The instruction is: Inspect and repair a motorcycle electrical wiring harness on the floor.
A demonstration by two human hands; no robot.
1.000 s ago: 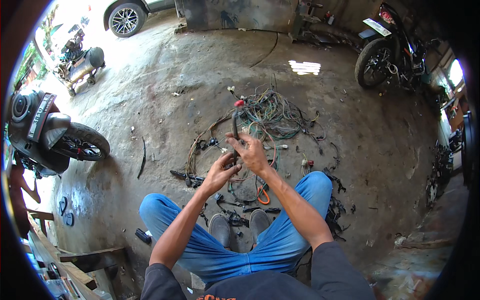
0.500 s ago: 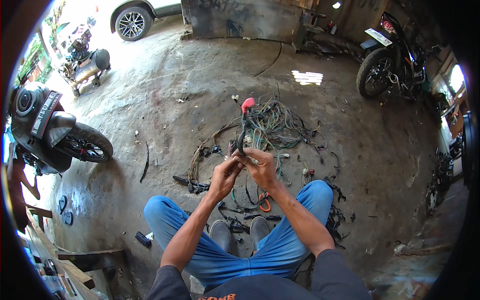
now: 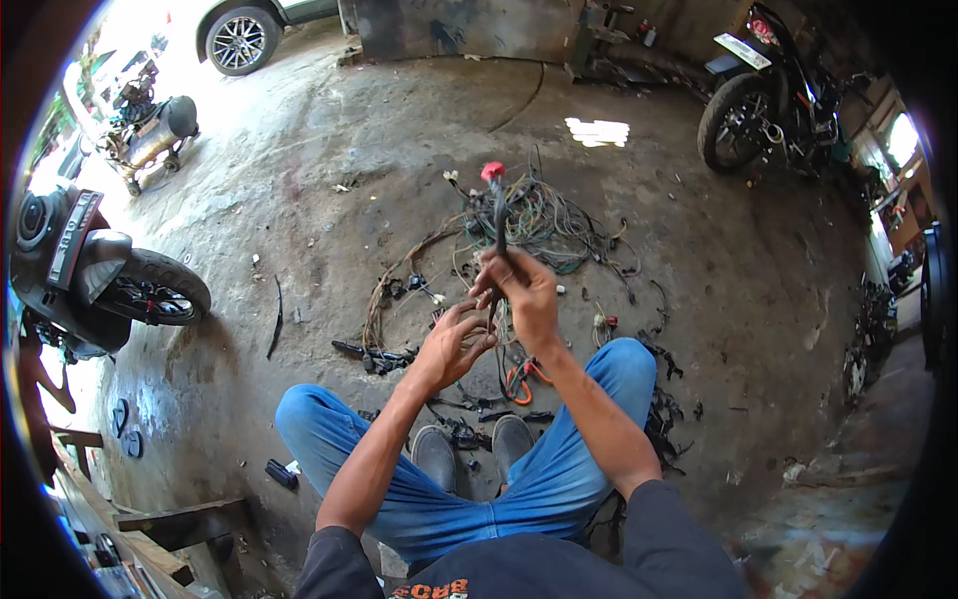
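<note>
Person seated low, knees apart, both hands out in front over the gap between them. Right hand (image 3: pixel 529 296) closed about a black cable (image 3: pixel 501 232), thumb and fingers wrapped partway down its length; that grip seems to be what holds the upper part up and away from the body, its red end piece (image 3: pixel 493 171) pointing off toward the wire heap (image 3: pixel 549 215). Left hand (image 3: pixel 449 351) just below and to the left, fingers curled by the cable's lower tail; blur and overlap there, so cannot tell whether they pinch it or only hover against it. Wire heap on the concrete floor (image 3: pixel 329 240) beyond the hands, a loose tangle of green, grey and brown strands, a bundle curving out along its left; its spot ahead of the feet presumably keeps it within easy reach. Orange loop (image 3: pixel 522 401) on the floor between the knees, near the cable's lower end, perhaps a tool handle; too small to be sure. Black scraps (image 3: pixel 667 424) strewn outside the right knee (image 3: pixel 627 364), more around the grey shoes (image 3: pixel 435 459), lying every which way, as if dropped rather than arranged. Red-and-white connector (image 3: pixel 606 321) apart from the heap, nearer the right knee.
</note>
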